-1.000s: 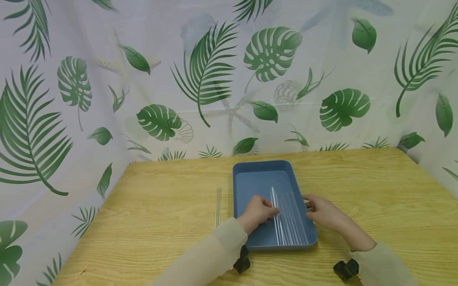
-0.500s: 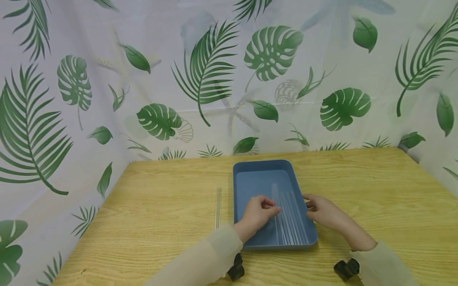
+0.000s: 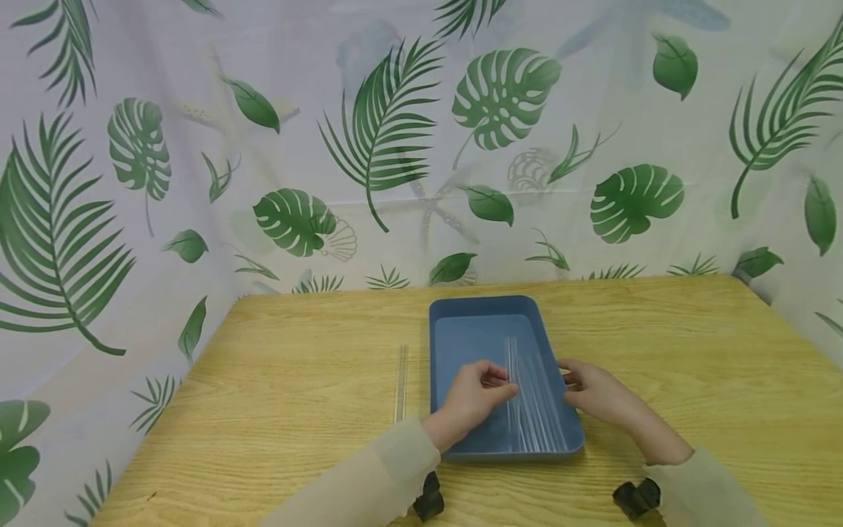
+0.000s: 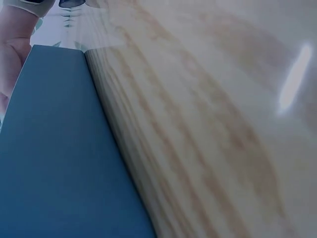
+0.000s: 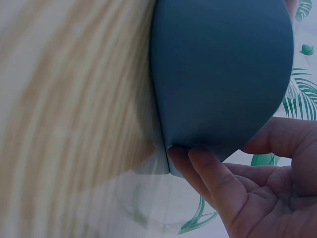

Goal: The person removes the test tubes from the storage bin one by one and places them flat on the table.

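In the head view, my left hand (image 3: 477,395) is over the blue tray (image 3: 470,322), thumb and forefinger pinching a clear tube (image 3: 511,351). That tube stretches lengthwise along the tray, and my fingers cover part of it. Several more clear tubes (image 3: 543,410) lie side by side to its right. Outside the tray's right wall is my right hand (image 3: 599,391). Its fingertips (image 5: 198,156) touch the outer wall in the right wrist view, with the thumb farther along that wall. The left wrist view has the tray's side (image 4: 64,148) but not the left hand.
One more clear strip or tube (image 3: 401,384) lies on the wooden table (image 3: 296,395) left of the tray, partly behind the left sleeve (image 3: 375,476). A leaf-patterned cloth (image 3: 395,146) hangs behind the table and at its sides.
The pinched tube has shifted slightly and now lies straighter along the tray. My left wrist and sleeve have drawn a little to the left. The right hand stays against the tray wall.
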A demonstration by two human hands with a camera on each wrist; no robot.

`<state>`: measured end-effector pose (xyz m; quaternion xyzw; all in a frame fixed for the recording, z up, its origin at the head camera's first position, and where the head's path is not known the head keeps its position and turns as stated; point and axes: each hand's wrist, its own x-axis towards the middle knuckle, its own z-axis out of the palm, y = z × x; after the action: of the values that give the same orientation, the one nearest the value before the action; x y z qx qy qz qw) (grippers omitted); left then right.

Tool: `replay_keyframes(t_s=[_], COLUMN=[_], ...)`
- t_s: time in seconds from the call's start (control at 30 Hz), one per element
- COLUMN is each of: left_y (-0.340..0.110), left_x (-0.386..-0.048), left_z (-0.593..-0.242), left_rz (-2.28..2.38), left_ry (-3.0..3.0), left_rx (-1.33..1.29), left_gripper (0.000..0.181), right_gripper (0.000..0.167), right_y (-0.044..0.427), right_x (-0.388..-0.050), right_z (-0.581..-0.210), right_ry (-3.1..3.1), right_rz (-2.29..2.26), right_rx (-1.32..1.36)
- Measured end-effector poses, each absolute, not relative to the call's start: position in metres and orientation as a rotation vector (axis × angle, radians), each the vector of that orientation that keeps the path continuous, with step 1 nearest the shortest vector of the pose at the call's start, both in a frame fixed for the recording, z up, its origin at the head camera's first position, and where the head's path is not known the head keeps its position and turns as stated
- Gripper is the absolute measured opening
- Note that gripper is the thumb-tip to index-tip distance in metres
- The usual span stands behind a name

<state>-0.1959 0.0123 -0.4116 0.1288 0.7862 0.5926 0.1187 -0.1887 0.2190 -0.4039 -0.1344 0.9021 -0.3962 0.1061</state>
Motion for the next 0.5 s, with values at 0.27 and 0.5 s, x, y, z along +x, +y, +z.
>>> replay_keyframes(t_s=[0.27,0.5], left_y=[0.0077,0.0063], left_x=[-0.1979,-0.2010], left_z=[-0.4103,-0.4059], left_rz=[1.790,1.928], left_ry=[2.224,2.098], left_rx=[0.419,0.402], left_gripper=[0.022,0.023], right_gripper=[0.052,0.052], right_y=[0.2189,0.2189], right_x=[-0.1874,-0.1873], right_z=[-0.4049,-0.4040], right_ry=[2.644,2.645], right_rz=[-1.183,-1.190], right_rx=[-0.395,-0.400])
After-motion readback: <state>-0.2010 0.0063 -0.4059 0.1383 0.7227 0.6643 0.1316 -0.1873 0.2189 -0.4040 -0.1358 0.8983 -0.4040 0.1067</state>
